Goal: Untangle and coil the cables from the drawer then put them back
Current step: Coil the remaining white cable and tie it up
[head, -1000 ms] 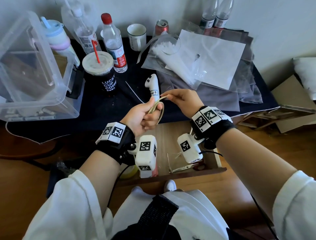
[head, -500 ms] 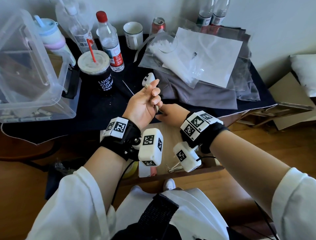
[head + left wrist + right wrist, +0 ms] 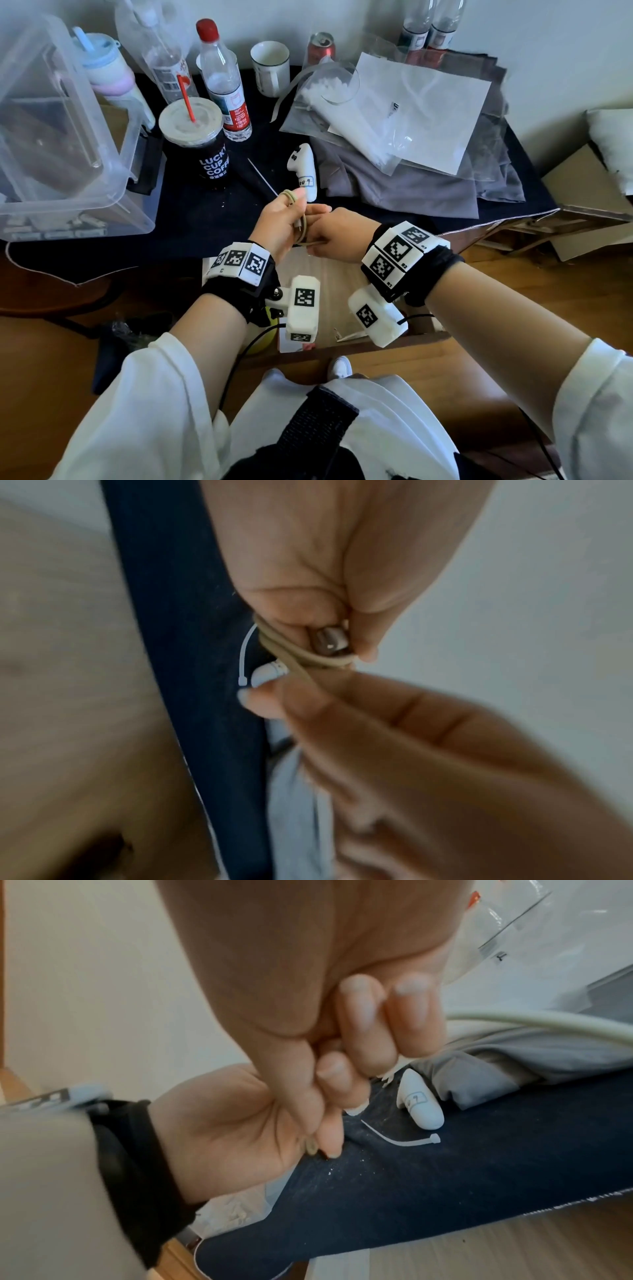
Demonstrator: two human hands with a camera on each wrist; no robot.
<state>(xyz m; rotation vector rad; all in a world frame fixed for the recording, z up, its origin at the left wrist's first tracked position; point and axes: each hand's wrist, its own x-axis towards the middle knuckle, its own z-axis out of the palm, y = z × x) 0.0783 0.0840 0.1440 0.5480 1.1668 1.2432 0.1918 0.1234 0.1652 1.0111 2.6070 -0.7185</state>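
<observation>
**Beige cable wound tight between two hands above open drawer**

Lowered since half a second ago, the left hand (image 3: 281, 222) now sits at centre frame, its thumb and curled fingers clamped on a small coil of beige cable (image 3: 301, 228), a loop showing over the forefinger and a metal plug end (image 3: 330, 642) tucked against the palm in the left-wrist view. Right beside it, touching, the right hand (image 3: 337, 236) has rolled knuckles-up, fingers curled around the cable's lower strand. Beneath both wrists lies the open wooden drawer (image 3: 329, 274). Just above the hands, on the dark tablecloth (image 3: 205, 212), rest a white handheld controller (image 3: 303, 171) and a white zip tie (image 3: 404, 1141). Farther out, upper left, stand a coffee cup (image 3: 202, 144) with a red straw, a water bottle (image 3: 222, 82) and a clear plastic bin (image 3: 61, 137); grey cloth (image 3: 411, 185) and plastic bags (image 3: 411, 102) fill the upper right.
</observation>
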